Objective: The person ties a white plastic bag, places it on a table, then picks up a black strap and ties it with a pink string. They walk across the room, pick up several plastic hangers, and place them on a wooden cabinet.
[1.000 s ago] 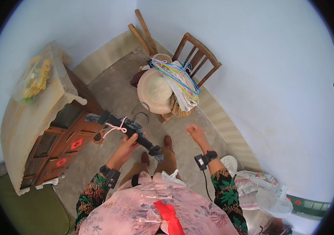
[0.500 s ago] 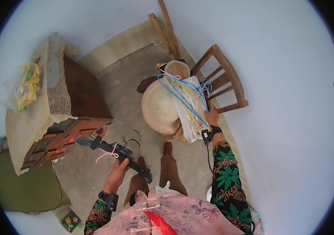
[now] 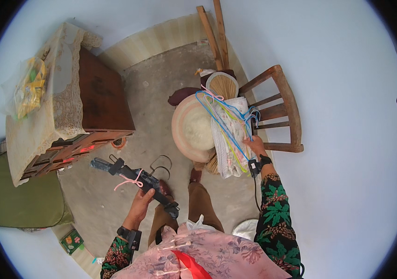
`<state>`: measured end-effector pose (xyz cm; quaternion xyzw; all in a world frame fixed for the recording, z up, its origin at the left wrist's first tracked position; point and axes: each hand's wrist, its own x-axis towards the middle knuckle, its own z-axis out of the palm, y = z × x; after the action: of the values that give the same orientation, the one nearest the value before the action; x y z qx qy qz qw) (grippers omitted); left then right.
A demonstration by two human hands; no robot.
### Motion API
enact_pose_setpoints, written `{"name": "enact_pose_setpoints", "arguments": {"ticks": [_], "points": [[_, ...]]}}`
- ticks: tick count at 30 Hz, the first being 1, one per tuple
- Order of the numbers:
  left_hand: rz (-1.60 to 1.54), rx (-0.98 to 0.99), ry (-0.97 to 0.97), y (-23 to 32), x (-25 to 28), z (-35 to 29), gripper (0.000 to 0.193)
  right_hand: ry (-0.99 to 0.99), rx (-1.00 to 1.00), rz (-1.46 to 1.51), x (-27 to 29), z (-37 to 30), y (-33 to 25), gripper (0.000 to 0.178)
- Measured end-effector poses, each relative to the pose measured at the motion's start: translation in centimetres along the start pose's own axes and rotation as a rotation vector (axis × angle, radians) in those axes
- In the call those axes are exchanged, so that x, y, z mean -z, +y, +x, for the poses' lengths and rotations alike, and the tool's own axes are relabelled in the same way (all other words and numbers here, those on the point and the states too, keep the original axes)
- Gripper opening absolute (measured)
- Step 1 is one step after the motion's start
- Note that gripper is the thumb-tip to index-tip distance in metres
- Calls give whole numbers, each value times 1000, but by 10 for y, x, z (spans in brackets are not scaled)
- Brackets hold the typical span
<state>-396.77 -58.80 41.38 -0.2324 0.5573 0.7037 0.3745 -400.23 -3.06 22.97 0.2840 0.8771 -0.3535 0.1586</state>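
In my left hand (image 3: pixel 140 204) is a long dark bundle (image 3: pixel 154 190), its fingers wrapped around the middle. Thin metal hooks stick out of one side, and a pink cord (image 3: pixel 133 179) is tied around it. My right hand (image 3: pixel 255 145) reaches to the chair, its fingers bent at the edge of a folded pale cloth (image 3: pixel 224 160). Several blue, yellow-green and pink clothes hangers (image 3: pixel 217 114) lie across that cloth, close to these fingers. What the right fingers grip, if anything, is hidden.
A wooden chair (image 3: pixel 293 109) stands against the right wall, beside a round pink-rimmed basin (image 3: pixel 178 123). Two wooden poles (image 3: pixel 212 39) lean behind. At left stands a lace-covered cabinet (image 3: pixel 103 93) with a plastic bag (image 3: pixel 30 90) on top, near a green cushion (image 3: pixel 17 195).
The whole view has shifted: the chair and hangers appear lower and farther right. My left hand still holds the dark bundle, and my right hand stays beside the hangers.
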Motion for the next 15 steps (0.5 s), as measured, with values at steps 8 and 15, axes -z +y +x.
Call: {"name": "enact_pose_setpoints", "arguments": {"ticks": [8, 15], "points": [[-34, -16, -18, 10, -12, 5, 41, -325, -352, 542, 14, -9, -38, 29], [-20, -5, 21, 8, -8, -7, 39, -28, -118, 463, -3, -20, -35, 23]]}}
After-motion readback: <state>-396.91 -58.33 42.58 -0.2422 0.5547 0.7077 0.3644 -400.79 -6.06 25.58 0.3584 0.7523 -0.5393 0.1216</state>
